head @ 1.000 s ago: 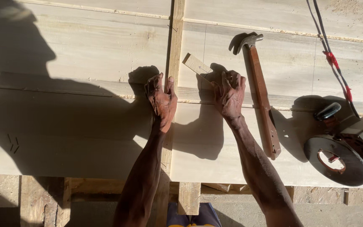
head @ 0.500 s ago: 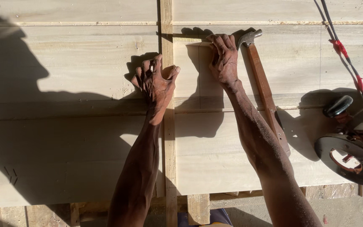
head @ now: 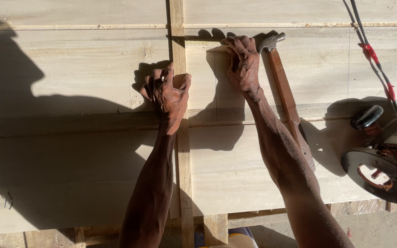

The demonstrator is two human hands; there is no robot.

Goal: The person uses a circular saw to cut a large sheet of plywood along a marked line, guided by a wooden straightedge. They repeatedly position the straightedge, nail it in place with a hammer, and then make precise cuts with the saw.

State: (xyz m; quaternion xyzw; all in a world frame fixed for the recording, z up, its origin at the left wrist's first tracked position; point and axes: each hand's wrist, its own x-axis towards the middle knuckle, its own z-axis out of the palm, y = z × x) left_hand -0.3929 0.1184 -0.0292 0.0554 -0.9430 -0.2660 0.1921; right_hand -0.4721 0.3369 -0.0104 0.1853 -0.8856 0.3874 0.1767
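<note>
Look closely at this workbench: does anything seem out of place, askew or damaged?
Little stands out. A few loose nails lie on the near left plank. The power saw sits at the right edge of the planks, its cord trailing across them. The hammer lies flat beside the right hand.

To your right a circular saw (head: pixel 384 158) sits at the counter (head: pixel 70 59) edge, black knob up, round guard hanging past the boards. Its cable (head: pixel 368 48), wrapped in red tape, runs up toward the far right corner. A hammer (head: pixel 286 98) lies flat, head away from you, wooden handle toward you. Small nails (head: pixel 6 198) lie near your left edge.
</note>
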